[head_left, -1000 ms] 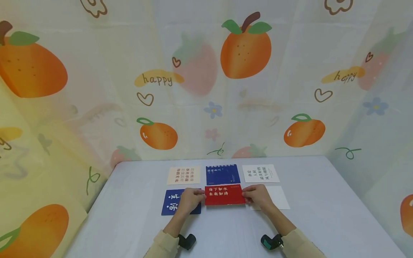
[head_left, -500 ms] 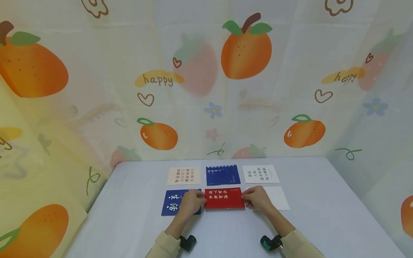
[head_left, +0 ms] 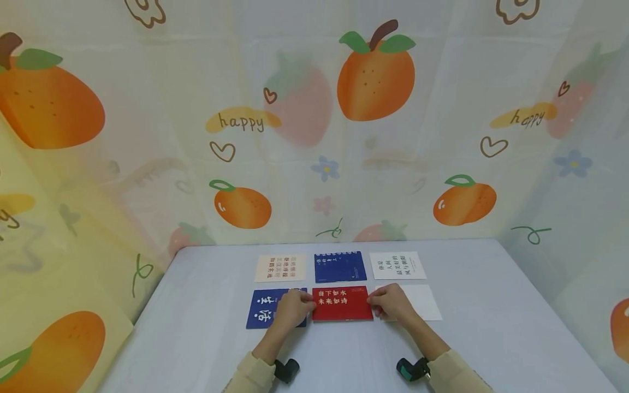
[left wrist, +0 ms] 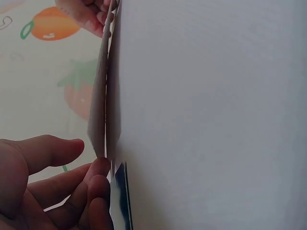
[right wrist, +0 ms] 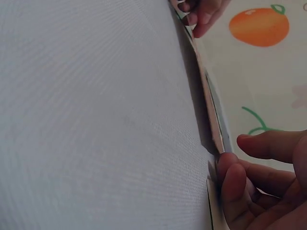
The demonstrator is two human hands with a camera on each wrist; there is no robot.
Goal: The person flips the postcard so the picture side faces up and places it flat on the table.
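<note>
A red card (head_left: 342, 304) with white characters lies in the middle of the front row of cards, in the head view. My left hand (head_left: 296, 307) reaches over a blue card (head_left: 260, 314), its fingertips at the red card's left edge. At the right edge are the fingertips of my right hand (head_left: 393, 302), which partly covers a white card (head_left: 422, 300). In both wrist views the thumb stands apart from the red card, seen edge-on (left wrist: 98, 110), while bent fingers touch its end. Whether the card rests fully flat on the cloth cannot be told.
Behind lies a second row: a cream card (head_left: 280, 268), a dark blue card (head_left: 340, 267) and a white card (head_left: 397, 265) with black characters. White cloth covers the table (head_left: 206, 305). A curtain (head_left: 422, 71) printed with oranges hangs at the back and sides.
The red card has come down and slightly toward me, with both hands at its edges, leaving a wider gap to the dark blue card. In the last half second little has moved.
</note>
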